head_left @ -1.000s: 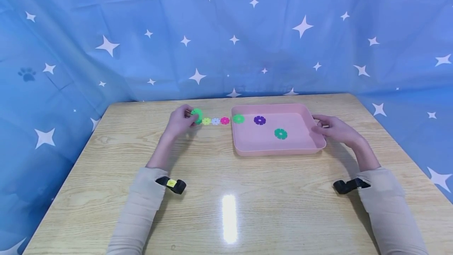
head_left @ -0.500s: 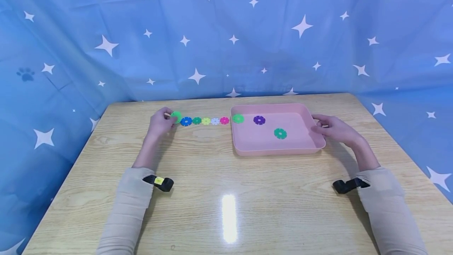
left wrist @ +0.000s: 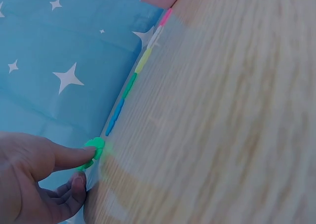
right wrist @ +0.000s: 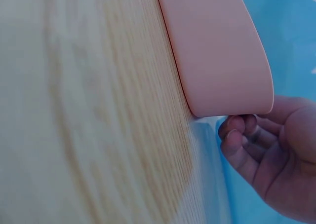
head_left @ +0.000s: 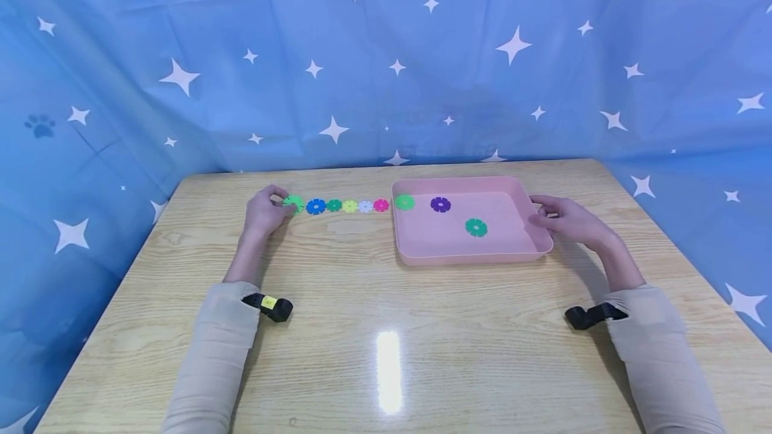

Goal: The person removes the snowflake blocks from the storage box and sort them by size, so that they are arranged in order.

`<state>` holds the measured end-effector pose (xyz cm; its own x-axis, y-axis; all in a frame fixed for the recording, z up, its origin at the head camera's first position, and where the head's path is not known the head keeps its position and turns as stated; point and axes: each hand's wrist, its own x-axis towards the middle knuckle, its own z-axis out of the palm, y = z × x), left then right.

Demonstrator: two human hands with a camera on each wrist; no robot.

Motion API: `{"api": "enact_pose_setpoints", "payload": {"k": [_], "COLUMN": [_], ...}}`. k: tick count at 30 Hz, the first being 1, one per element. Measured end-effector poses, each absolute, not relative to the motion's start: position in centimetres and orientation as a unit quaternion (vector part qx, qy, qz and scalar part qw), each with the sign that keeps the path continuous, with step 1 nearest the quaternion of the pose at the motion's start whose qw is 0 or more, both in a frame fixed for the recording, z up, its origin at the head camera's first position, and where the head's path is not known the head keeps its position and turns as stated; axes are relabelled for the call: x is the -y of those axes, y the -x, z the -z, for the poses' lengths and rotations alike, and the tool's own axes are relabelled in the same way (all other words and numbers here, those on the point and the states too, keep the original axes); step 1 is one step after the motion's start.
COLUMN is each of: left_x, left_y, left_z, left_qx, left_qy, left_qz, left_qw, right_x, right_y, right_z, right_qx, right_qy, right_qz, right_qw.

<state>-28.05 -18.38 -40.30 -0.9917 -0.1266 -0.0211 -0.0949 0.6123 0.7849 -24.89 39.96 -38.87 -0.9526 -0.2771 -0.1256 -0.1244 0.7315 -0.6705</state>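
My left hand (head_left: 264, 211) pinches a light green notched plastic disc (head_left: 295, 202) between thumb and fingers at the left end of a row. In the left wrist view the disc (left wrist: 97, 147) is tilted, close over the table. Rightward from it run a blue disc (head_left: 316, 207), a dark green one, a yellow one, a pale one and a pink disc (head_left: 381, 205). On the right side of the pink tray (head_left: 428, 243), my right hand (head_left: 567, 218) grips the wall, fingers curled against its outside. Inside lie a light green disc (head_left: 405, 202), a purple disc (head_left: 441, 205) and a green disc (head_left: 476, 228).
The wooden table (head_left: 338, 313) reaches back to a blue star-patterned curtain (head_left: 386, 86). The tray's left wall stands just beyond the pink disc. Black wrist cameras sit on both sleeves.
My left hand has moved left with the light green disc, past the blue disc, and lowered it beside the row's left end. The right hand stays at the tray.
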Motion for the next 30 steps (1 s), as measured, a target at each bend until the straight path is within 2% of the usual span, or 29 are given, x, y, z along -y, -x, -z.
{"api": "enact_pose_setpoints", "payload": {"k": [20,30], "left_x": [18.4,17.4], "left_y": [28.3,28.0], "left_z": [40.3,39.3], "left_qx": [0.904,0.9], "left_qy": [-0.067,-0.045], "left_qz": [0.423,0.432], "left_qw": [-0.001,0.022], "right_x": [-39.9,-39.8], "right_y": [24.8,24.9], "right_z": [38.7,38.8], "right_qx": [-0.923,-0.924], "right_qy": [0.106,0.105], "right_qz": [0.352,0.351], "right_qw": [0.113,0.114]}}
